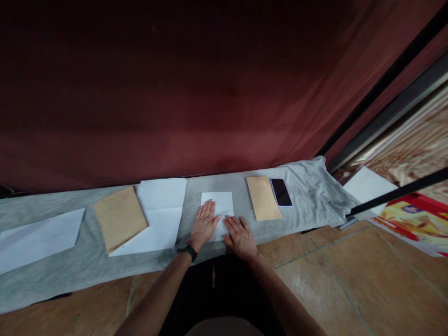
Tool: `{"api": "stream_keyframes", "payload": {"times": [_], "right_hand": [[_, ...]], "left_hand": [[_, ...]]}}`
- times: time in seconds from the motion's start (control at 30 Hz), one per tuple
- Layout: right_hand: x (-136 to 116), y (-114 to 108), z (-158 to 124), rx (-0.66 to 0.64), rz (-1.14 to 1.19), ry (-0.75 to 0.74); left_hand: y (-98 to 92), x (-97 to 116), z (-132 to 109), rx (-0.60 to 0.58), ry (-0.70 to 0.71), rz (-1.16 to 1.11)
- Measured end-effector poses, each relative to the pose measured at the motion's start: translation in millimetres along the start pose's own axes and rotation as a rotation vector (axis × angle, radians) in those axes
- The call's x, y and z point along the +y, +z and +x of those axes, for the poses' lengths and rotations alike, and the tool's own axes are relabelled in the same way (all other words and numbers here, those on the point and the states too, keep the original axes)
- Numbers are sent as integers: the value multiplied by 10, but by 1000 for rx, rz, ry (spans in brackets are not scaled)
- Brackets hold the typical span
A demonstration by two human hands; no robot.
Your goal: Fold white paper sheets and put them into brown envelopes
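Observation:
Both hands lie flat on a small folded white paper point(220, 204) in the middle of a grey cloth point(87, 266) spread on the floor. My left hand point(204, 224), with a black band on its wrist, presses the paper's left part with fingers stretched out. My right hand point(240, 235) rests open on the paper's lower right corner. Neither hand holds anything.
Left of the hands lie a large white sheet point(161, 214), a brown envelope point(120, 217) partly on it, and another white sheet point(38, 238). On the right lie a narrow brown envelope point(262, 198) and a dark phone point(281, 192). A dark red curtain hangs behind.

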State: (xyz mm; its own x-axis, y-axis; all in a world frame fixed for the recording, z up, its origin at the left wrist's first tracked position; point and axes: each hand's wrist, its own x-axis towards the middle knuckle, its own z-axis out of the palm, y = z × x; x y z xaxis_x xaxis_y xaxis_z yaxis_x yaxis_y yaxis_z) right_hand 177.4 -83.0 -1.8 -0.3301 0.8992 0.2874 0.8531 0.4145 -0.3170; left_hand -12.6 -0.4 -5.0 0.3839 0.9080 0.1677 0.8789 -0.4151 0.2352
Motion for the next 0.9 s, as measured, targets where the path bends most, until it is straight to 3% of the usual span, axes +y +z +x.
{"api": "stream_keyframes", "payload": {"times": [0.23,0.3,0.4,0.5,0.57,0.73,0.9], "right_hand": [[-13,21,-17,19,-4,-1],[0,29,-25,24,7,6],[61,39,26,41,58,36],[128,49,194,54,137,53],[140,69,344,8,165,-1],[139,206,659,-196,104,-240],[278,327,959,-214,29,-233]], "left_hand": [[-82,-288,-100,5,-153,67],[-115,-270,-142,14,-189,63],[-153,-73,-303,71,-213,54],[-144,236,-538,16,82,-10],[-121,401,-668,-41,201,-27],[-131,481,-791,-92,250,6],[-181,410,-789,-73,290,5]]}}
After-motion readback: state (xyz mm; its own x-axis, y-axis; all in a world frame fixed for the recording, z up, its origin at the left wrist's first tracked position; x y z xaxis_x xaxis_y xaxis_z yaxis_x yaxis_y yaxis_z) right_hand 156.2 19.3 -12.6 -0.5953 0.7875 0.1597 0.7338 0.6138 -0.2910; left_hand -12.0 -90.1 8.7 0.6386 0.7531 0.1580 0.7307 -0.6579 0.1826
